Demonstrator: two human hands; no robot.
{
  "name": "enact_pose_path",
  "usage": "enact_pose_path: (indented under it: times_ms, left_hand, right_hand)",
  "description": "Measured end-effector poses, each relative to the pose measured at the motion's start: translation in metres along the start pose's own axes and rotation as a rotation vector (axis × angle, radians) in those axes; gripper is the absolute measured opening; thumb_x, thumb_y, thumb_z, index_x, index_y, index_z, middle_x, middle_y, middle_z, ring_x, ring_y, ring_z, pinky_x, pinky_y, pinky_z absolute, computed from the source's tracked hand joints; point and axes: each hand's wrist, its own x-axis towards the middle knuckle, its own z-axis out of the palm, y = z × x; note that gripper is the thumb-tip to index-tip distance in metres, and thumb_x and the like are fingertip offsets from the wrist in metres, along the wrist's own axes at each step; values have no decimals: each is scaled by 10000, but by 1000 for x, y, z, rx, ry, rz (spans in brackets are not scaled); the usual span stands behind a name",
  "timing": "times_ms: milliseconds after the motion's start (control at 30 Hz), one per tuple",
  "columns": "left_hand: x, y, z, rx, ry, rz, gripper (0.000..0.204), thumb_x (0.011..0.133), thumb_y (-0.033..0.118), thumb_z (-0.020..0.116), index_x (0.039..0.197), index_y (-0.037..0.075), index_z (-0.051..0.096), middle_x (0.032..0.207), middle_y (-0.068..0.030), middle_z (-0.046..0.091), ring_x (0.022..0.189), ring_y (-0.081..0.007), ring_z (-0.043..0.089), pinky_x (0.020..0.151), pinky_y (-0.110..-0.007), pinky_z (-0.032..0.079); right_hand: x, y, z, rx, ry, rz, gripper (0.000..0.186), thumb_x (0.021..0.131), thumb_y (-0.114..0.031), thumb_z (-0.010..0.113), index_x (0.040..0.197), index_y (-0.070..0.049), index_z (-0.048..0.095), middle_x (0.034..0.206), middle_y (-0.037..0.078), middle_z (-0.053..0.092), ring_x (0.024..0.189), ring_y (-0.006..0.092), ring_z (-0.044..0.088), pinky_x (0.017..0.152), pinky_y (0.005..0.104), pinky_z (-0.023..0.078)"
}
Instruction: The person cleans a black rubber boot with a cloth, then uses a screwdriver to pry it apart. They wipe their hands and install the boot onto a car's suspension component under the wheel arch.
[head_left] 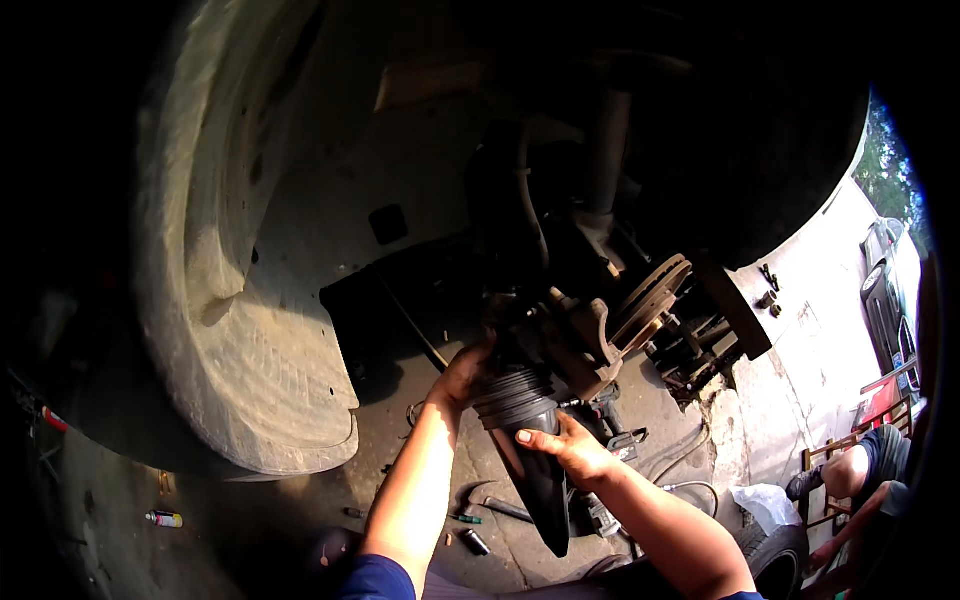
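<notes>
In front of me hangs a black pleated rubber boot [515, 395], its folds bunched at the wide upper end of a smooth black cone [543, 490]. The cone tapers down to a blunt tip. My left hand [468, 372] grips the boot's upper left side, its fingertips lost in shadow. From the right, my right hand [572, 447] closes around the cone just under the folds, thumb across its front and fingers partly hidden. Just above and right of the hands is the rusty brake disc [652, 302] with the hub parts [590, 345]. What the boot's upper end meets is too dark to tell.
A pale wheel-arch liner [250, 400] curves down on the left. On the concrete floor lie a hammer [500, 502], a socket [475, 542], a power tool [622, 440] and a spray can [165, 519]. A tyre [778, 560] and a seated person [850, 475] are at lower right.
</notes>
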Motion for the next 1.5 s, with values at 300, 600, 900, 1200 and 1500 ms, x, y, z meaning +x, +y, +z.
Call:
enact_pose_path:
  times_ms: [300,600,900,1200,1500]
  left_hand:
    - [16,52,51,77,67,-24,721,1062,613,631,1485,29,629,1446,-155,686,1333,-299,645,1137,-457,523]
    - [39,55,1,60,31,-144,718,1029,599,686,1447,16,653,1417,-161,702,1291,-327,675,1127,-489,544]
    - [32,62,-4,232,138,59,938,984,797,577,1512,22,580,1456,-174,669,1328,-328,649,1161,-483,508]
    - [5,67,58,340,439,356,704,997,692,673,1359,88,656,1282,-100,724,1168,-244,695,1042,-409,559]
    - [3,58,55,361,531,340,947,987,673,688,1661,69,410,1649,-98,452,1509,-247,405,1256,-414,314]
  right_hand:
    - [20,-31,17,-269,184,118,971,769,-599,955,1287,171,671,1160,213,760,1079,243,725,966,345,573]
    - [56,-9,12,-197,241,-124,817,816,-533,944,1316,76,731,1359,184,732,1267,254,667,1115,347,496]
    - [123,0,18,-147,178,-548,851,909,-349,902,1553,42,506,1482,156,631,1337,250,591,1171,376,452]
    - [115,-22,48,-101,177,-648,756,921,-316,881,1515,17,552,1460,173,647,1344,250,612,1140,373,491]
    - [143,-49,60,-176,354,-524,845,896,-639,810,1345,67,693,1328,240,735,1255,332,705,1083,393,533]
